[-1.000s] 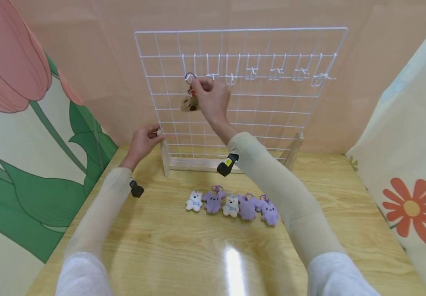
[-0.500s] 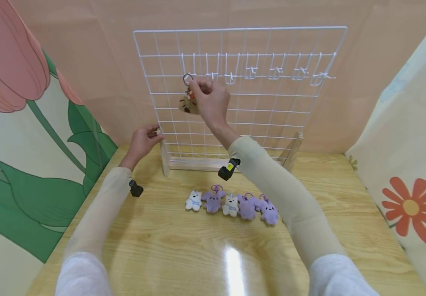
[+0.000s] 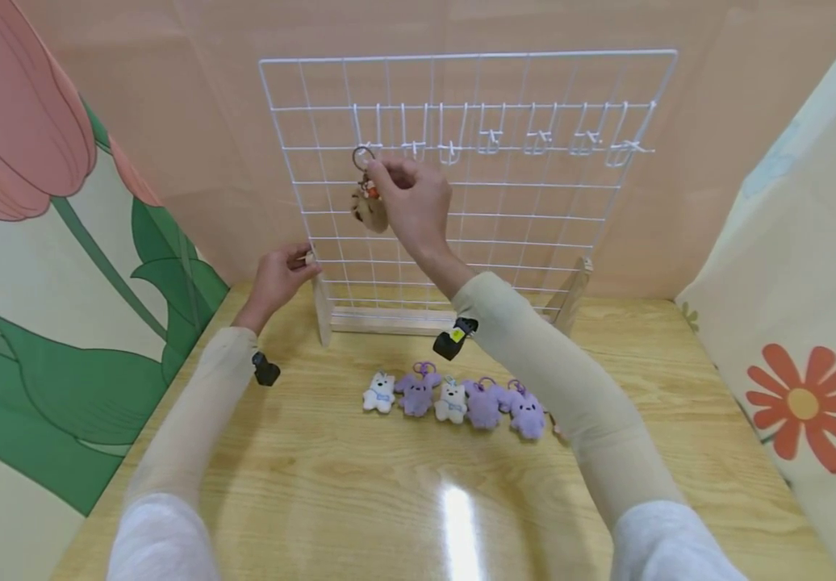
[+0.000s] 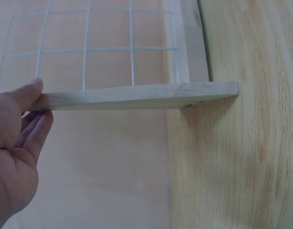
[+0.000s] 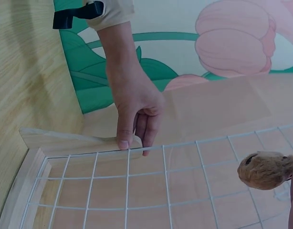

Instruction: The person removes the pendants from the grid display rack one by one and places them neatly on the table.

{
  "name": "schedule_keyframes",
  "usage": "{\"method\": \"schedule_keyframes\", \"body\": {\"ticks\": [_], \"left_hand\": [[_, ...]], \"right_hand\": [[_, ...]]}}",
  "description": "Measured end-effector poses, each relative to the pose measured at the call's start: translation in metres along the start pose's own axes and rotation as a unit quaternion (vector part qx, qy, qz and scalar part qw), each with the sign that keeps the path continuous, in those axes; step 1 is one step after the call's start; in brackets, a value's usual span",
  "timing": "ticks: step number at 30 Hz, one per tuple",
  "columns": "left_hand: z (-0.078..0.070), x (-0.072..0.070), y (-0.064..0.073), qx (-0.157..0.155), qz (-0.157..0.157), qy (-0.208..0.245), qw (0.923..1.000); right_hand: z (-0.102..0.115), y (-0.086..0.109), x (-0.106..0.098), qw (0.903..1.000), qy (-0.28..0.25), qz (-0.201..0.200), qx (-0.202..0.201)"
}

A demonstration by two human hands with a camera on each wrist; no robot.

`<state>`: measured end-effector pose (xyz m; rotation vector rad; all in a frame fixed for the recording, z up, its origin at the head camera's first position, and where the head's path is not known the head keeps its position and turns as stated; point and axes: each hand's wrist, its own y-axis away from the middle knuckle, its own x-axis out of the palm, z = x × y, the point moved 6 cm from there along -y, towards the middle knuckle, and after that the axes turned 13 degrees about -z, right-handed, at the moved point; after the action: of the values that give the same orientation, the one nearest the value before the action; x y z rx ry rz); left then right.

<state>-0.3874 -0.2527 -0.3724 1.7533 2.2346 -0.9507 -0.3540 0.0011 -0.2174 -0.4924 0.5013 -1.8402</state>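
My right hand [image 3: 418, 202] pinches a keychain just below its metal ring [image 3: 363, 157], in front of the leftmost white hook [image 3: 357, 121] on the wire grid. From it dangles a small brown plush charm [image 3: 370, 211], with a bit of orange above; the right wrist view shows this brown plush [image 5: 266, 170] at the right edge. In the head view the ring overlaps the hook's tip. Off to the left, my left hand [image 3: 277, 282] grips the upper end of the stand's wooden side piece [image 4: 122, 98], thumb on one face and fingers on the other.
The white wire grid [image 3: 461, 186] stands upright in a wooden base [image 3: 389, 322], with several hooks in a row. In front on the table [image 3: 331, 484] lie white bear charms [image 3: 379, 393] and purple plush charms [image 3: 484, 405]. Another small item [image 3: 558, 428] peeks from behind the right sleeve.
The right hand has drawn the keychain's ring slightly left and down at the leftmost hook. The brown plush has turned as it hangs. The left hand keeps its grip on the stand.
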Motion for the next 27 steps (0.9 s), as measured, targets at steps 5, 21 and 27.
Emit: {"method": "schedule_keyframes", "body": {"ticks": [5, 21, 27], "left_hand": [[0.001, 0.000, -0.001, 0.000, 0.001, 0.001, 1.0000], [0.001, 0.000, -0.001, 0.002, -0.003, 0.000, 1.0000], [0.001, 0.000, -0.001, -0.002, -0.005, 0.001, 1.0000]], "right_hand": [[0.007, 0.005, -0.001, 0.9997, 0.005, 0.014, -0.019], [0.008, 0.039, -0.006, 0.9966, 0.029, 0.068, -0.036], [-0.002, 0.058, -0.008, 0.9934, 0.026, 0.092, -0.063]]}}
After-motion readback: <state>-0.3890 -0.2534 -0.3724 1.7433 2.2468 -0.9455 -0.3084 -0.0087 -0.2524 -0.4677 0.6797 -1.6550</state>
